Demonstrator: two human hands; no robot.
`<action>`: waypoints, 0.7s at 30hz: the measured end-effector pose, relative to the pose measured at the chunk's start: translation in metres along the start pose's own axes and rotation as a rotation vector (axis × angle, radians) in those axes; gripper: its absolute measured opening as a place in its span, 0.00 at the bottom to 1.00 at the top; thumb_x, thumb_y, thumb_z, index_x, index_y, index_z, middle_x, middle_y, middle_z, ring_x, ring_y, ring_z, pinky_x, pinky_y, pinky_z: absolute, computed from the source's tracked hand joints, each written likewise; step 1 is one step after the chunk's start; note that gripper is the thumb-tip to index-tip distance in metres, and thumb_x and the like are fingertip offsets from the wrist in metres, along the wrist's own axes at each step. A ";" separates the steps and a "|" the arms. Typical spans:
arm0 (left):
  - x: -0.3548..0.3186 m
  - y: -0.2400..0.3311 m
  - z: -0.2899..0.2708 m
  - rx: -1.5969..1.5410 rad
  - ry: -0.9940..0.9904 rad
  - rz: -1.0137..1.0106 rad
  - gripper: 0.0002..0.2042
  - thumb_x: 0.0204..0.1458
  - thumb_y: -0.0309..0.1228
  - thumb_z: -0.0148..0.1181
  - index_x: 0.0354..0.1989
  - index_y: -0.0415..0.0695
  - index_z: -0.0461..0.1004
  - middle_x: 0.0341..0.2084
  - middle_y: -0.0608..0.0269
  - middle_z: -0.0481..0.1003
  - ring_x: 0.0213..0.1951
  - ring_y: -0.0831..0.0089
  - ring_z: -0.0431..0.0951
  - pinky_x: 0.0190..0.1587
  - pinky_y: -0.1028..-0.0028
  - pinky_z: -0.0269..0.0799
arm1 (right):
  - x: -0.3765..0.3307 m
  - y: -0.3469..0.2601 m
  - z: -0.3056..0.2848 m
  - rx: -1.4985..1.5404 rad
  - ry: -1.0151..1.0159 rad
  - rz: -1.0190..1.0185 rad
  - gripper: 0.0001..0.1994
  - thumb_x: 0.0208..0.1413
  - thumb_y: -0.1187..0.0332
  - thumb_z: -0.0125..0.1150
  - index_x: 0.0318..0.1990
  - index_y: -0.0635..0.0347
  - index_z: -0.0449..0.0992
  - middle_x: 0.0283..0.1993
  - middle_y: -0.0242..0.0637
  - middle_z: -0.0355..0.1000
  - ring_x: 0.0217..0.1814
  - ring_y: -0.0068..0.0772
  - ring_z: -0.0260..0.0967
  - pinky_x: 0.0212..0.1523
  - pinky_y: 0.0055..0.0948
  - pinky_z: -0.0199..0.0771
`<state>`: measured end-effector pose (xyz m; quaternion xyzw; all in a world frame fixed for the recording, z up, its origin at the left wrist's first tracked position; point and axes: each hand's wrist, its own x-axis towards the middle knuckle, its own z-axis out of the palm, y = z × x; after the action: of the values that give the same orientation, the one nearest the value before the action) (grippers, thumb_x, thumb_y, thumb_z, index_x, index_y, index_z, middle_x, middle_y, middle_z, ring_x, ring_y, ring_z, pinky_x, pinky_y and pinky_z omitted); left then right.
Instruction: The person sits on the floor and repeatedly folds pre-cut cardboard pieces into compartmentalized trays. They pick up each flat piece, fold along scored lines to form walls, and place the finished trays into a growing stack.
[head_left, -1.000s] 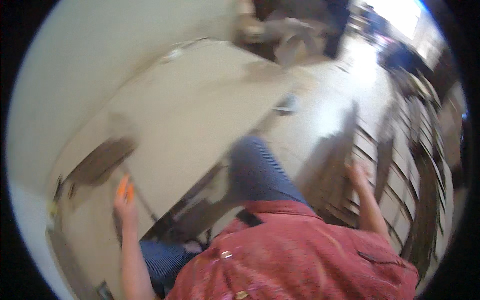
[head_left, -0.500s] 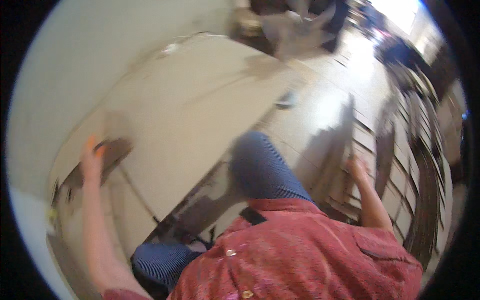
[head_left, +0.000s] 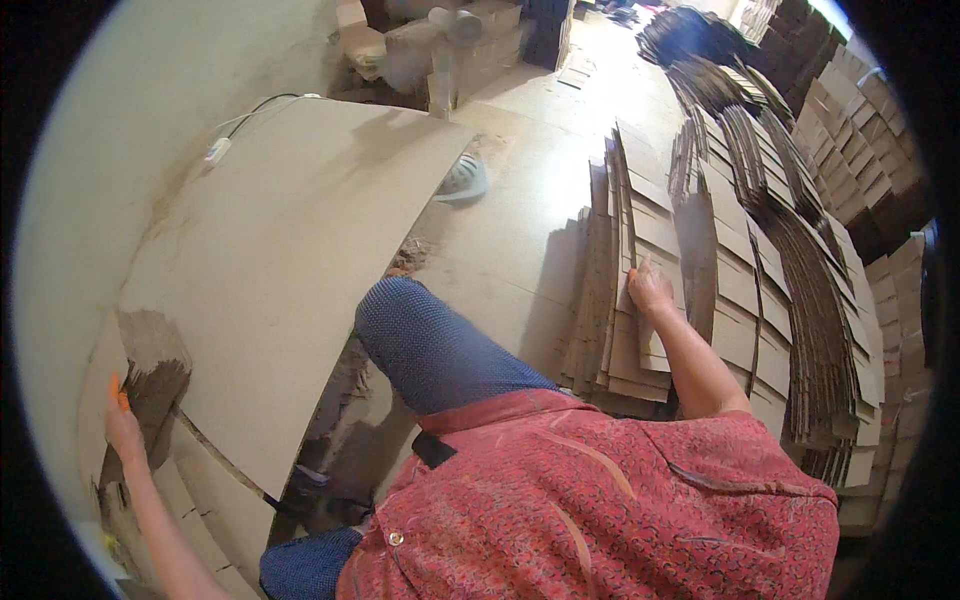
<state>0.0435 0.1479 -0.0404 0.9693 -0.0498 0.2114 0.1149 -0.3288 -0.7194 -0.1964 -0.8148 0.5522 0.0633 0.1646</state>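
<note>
My left hand [head_left: 124,428] reaches out to the far left with a small orange tool [head_left: 119,393] gripped in it. It sits against a torn, ragged brown cardboard piece [head_left: 155,365] at the edge of a large flat cardboard sheet [head_left: 280,240]. My right hand [head_left: 650,290] lies flat on top of a stack of cut cardboard sheets [head_left: 630,350] to my right, fingers spread on the top sheet. My knee in blue trousers [head_left: 430,350] rises between the two hands.
Rows of stacked cardboard sheets [head_left: 790,240] fan out along the right side. A white fan-like object [head_left: 462,180] lies on the floor past the big sheet. A white cable and plug [head_left: 216,152] rest at the sheet's far corner, boxes [head_left: 440,40] beyond.
My left hand with the orange tool has swung from beside my knee out to the far left, onto the torn cardboard piece. My right hand stays on the stack.
</note>
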 end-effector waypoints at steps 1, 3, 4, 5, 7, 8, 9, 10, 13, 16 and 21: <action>0.002 -0.006 0.002 -0.045 -0.001 -0.014 0.18 0.61 0.28 0.46 0.60 0.49 0.66 0.51 0.52 0.73 0.51 0.55 0.73 0.51 0.66 0.67 | 0.008 0.002 -0.002 0.004 -0.022 -0.012 0.37 0.56 0.44 0.50 0.67 0.54 0.52 0.71 0.55 0.45 0.68 0.68 0.47 0.58 0.69 0.54; 0.000 -0.004 -0.002 0.100 -0.015 -0.021 0.18 0.61 0.28 0.46 0.60 0.48 0.66 0.51 0.51 0.73 0.51 0.55 0.73 0.51 0.66 0.67 | -0.014 -0.034 -0.023 -0.086 -0.030 0.080 0.39 0.55 0.43 0.52 0.69 0.51 0.50 0.71 0.54 0.43 0.68 0.66 0.46 0.58 0.68 0.54; -0.002 -0.003 -0.004 0.169 -0.021 -0.028 0.18 0.61 0.28 0.46 0.61 0.48 0.65 0.51 0.51 0.72 0.51 0.55 0.73 0.51 0.65 0.67 | -0.030 -0.053 -0.034 -0.138 -0.013 0.123 0.40 0.54 0.42 0.53 0.69 0.50 0.49 0.72 0.54 0.43 0.69 0.65 0.46 0.59 0.67 0.54; -0.003 -0.003 -0.007 0.154 -0.025 -0.031 0.18 0.62 0.28 0.46 0.61 0.48 0.65 0.51 0.51 0.72 0.51 0.55 0.73 0.51 0.65 0.67 | -0.051 -0.074 -0.041 -0.202 0.042 0.156 0.41 0.53 0.42 0.54 0.70 0.49 0.47 0.72 0.53 0.42 0.69 0.64 0.46 0.59 0.66 0.54; -0.002 0.000 -0.010 0.119 -0.033 -0.029 0.18 0.62 0.29 0.45 0.61 0.48 0.66 0.51 0.50 0.72 0.51 0.55 0.73 0.51 0.65 0.67 | -0.066 -0.082 -0.043 -0.261 0.074 0.196 0.43 0.52 0.42 0.57 0.71 0.48 0.45 0.73 0.52 0.40 0.70 0.63 0.45 0.60 0.65 0.54; -0.001 0.004 -0.010 0.126 -0.038 -0.051 0.18 0.62 0.29 0.45 0.60 0.47 0.66 0.51 0.50 0.73 0.51 0.55 0.73 0.51 0.65 0.67 | -0.068 -0.080 -0.041 -0.256 0.048 0.198 0.44 0.51 0.43 0.58 0.71 0.47 0.44 0.73 0.51 0.39 0.70 0.63 0.44 0.60 0.64 0.54; 0.001 0.010 -0.011 0.134 -0.044 -0.073 0.18 0.62 0.29 0.45 0.60 0.47 0.66 0.51 0.50 0.73 0.51 0.55 0.73 0.51 0.65 0.67 | -0.068 -0.078 -0.039 -0.251 0.022 0.199 0.45 0.50 0.43 0.59 0.71 0.46 0.43 0.73 0.51 0.38 0.70 0.62 0.43 0.60 0.64 0.53; 0.002 0.013 -0.011 0.140 -0.050 -0.096 0.18 0.62 0.29 0.45 0.60 0.47 0.67 0.51 0.49 0.73 0.51 0.54 0.73 0.51 0.65 0.67 | -0.057 -0.069 -0.031 -0.164 0.033 0.226 0.44 0.51 0.47 0.60 0.71 0.46 0.43 0.73 0.51 0.38 0.69 0.64 0.43 0.60 0.64 0.53; -0.001 0.008 -0.009 0.064 -0.004 0.034 0.17 0.62 0.28 0.45 0.59 0.47 0.67 0.50 0.49 0.73 0.51 0.54 0.73 0.51 0.65 0.67 | -0.049 -0.068 -0.032 -0.085 0.103 0.270 0.42 0.52 0.51 0.60 0.71 0.46 0.44 0.73 0.51 0.39 0.69 0.64 0.44 0.59 0.65 0.54; 0.001 -0.008 -0.008 0.071 -0.021 -0.030 0.18 0.62 0.28 0.45 0.60 0.47 0.67 0.51 0.49 0.73 0.51 0.55 0.73 0.51 0.66 0.67 | -0.039 -0.075 -0.044 0.051 0.099 0.351 0.39 0.52 0.55 0.60 0.70 0.46 0.47 0.71 0.51 0.42 0.68 0.64 0.46 0.58 0.64 0.56; 0.006 0.007 -0.010 0.046 -0.057 -0.067 0.18 0.61 0.26 0.45 0.60 0.45 0.66 0.52 0.50 0.72 0.53 0.57 0.72 0.53 0.68 0.66 | -0.033 -0.067 -0.038 -0.024 0.110 0.357 0.38 0.52 0.50 0.60 0.68 0.47 0.51 0.69 0.51 0.47 0.66 0.64 0.48 0.56 0.65 0.57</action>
<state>0.0439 0.1431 -0.0277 0.9785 -0.0159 0.1806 0.0980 -0.2831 -0.6811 -0.1379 -0.7079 0.6955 0.0534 0.1107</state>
